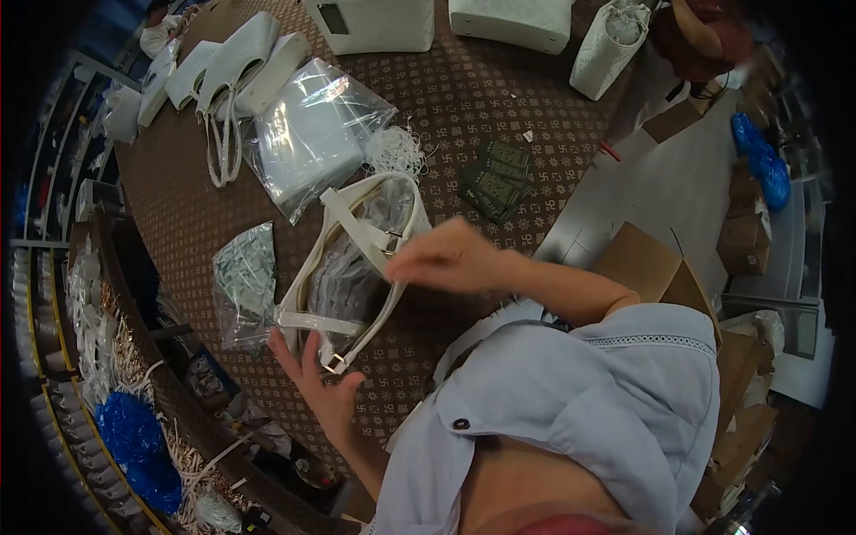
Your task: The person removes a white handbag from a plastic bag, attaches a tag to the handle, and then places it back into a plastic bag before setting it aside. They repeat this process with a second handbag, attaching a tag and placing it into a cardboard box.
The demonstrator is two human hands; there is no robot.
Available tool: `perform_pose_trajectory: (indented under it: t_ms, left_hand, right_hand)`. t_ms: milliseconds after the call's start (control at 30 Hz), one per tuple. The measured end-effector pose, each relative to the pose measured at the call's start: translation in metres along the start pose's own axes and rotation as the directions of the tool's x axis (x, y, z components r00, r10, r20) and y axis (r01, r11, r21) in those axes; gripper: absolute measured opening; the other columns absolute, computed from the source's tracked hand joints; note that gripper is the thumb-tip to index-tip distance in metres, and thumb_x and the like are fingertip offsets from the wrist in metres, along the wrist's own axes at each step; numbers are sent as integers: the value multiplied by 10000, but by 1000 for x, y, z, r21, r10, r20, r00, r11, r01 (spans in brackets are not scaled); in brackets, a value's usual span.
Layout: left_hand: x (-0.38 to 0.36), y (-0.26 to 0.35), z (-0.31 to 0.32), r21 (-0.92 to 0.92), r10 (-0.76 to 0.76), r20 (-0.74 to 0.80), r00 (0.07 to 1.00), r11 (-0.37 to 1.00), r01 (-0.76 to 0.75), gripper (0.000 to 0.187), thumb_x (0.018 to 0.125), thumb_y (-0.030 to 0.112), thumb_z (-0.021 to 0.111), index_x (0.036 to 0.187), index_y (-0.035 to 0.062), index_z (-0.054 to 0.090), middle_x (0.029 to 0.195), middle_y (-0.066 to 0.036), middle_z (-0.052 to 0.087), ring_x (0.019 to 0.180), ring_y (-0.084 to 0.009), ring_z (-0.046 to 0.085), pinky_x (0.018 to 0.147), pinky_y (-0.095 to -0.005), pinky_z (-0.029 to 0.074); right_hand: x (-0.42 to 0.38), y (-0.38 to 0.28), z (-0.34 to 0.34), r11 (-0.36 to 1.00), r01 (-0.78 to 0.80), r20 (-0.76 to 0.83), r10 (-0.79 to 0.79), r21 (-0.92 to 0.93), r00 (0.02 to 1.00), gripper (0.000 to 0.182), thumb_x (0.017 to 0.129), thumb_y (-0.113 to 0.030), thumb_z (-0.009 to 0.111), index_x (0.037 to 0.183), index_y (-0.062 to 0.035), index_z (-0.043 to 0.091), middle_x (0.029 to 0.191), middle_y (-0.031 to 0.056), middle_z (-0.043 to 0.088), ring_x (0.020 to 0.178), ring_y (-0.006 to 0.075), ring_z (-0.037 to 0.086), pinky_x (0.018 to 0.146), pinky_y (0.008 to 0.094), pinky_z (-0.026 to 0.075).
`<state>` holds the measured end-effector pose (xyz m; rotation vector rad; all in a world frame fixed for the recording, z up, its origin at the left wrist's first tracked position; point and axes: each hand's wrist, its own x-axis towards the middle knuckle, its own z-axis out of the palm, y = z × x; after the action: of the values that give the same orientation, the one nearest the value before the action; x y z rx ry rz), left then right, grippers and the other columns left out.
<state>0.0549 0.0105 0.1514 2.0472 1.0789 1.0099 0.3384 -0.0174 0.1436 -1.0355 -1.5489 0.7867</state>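
A white handbag lies mouth up before me, with clear plastic-wrapped stuffing inside. White straps with metal buckles cross both its ends. My left hand is at the near end, fingers spread, fingertips against the bag beside the lower buckle. My right hand is over the far right rim by the other buckle, slightly blurred. Its fingers are bent together, and whatever they pinch is hidden. Left of the bag lies a clear plastic bag of small pale green packets.
Clear plastic bags with white sheets, a bundle of white strings and dark printed cards lie beyond. Several white handbags line the table's far side. Another person is at the upper right. An open cardboard box stands by my right elbow.
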Motion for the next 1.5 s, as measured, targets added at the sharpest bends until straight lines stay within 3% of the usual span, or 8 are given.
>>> perform_pose_trajectory:
  t_ms: [167, 367, 600, 733, 800, 967, 1167, 1500]
  left_hand:
    - [-3, -3, 10, 307, -22, 2, 1000, 952, 21, 434, 738, 237, 742, 1130, 126, 591, 1441, -167, 268, 1289, -416, 290, 1021, -516, 284]
    - [7, -20, -17, 532, 165, 112, 980, 823, -200, 249, 811, 120, 656, 1047, 58, 606, 1262, -127, 494, 1199, -343, 417, 913, -445, 413]
    - [15, -14, -4, 501, 177, -245, 953, 865, -32, 312, 869, 223, 604, 1094, 11, 562, 1200, -167, 517, 1140, -304, 449, 857, -459, 443]
    - [3, 29, 25, 277, 473, -528, 706, 881, -383, 439, 852, 267, 560, 1098, -95, 529, 1135, -213, 541, 1097, -321, 485, 815, -422, 456]
    - [5, 54, 62, -142, 146, -71, 987, 978, -155, 433, 826, 192, 524, 1136, -111, 518, 1075, -215, 591, 973, -335, 569, 877, -397, 435]
    - [13, 9, 177, -700, -461, 200, 864, 551, 456, 383, 933, 93, 437, 1282, -65, 421, 1255, -169, 517, 1124, -211, 514, 960, -320, 395]
    - [21, -22, 152, -670, -501, 298, 813, 496, 552, 324, 939, 127, 463, 1213, -46, 473, 1216, -169, 534, 1015, -177, 554, 896, -307, 444]
    - [21, 10, 155, -313, -383, 41, 923, 872, 376, 320, 873, 53, 553, 1181, -30, 541, 941, -118, 658, 838, -139, 595, 756, -259, 464]
  right_hand:
    - [-29, 149, -131, 553, -790, -598, 548, -266, 585, 438, 798, -349, 665, 1122, -65, 587, 990, 84, 623, 906, 184, 590, 769, 345, 481]
    - [-51, 182, -151, -64, -820, -622, 686, -569, 378, 663, 725, -501, 688, 1184, -54, 520, 1243, 132, 456, 1172, 317, 409, 942, 438, 361]
    - [-48, 173, -171, -75, -812, -602, 712, -578, 362, 737, 675, -525, 716, 1175, -24, 511, 1190, 124, 493, 1137, 284, 444, 946, 411, 354]
    - [-43, 132, -153, 428, -878, -540, 698, -214, 471, 712, 668, -482, 733, 1150, -20, 485, 1142, 168, 509, 1060, 291, 516, 903, 399, 413]
    - [-40, 112, -110, 639, -751, -435, 635, -168, 638, 692, 666, -428, 752, 1138, -16, 459, 1062, 169, 555, 1001, 292, 554, 878, 383, 434]
    - [-51, 74, 0, 906, -388, -144, 366, -169, 919, 592, 676, -358, 767, 1103, -43, 506, 1014, 124, 590, 935, 251, 564, 817, 365, 443]
    - [-11, 151, -60, 840, -543, -305, 522, 18, 797, 315, 753, -275, 702, 1001, -97, 625, 916, 69, 600, 918, 227, 549, 811, 338, 441]
    - [47, 263, -119, 318, -320, -67, 609, -892, 790, 178, 781, -260, 641, 879, -110, 648, 902, 87, 629, 887, 303, 574, 724, 436, 476]
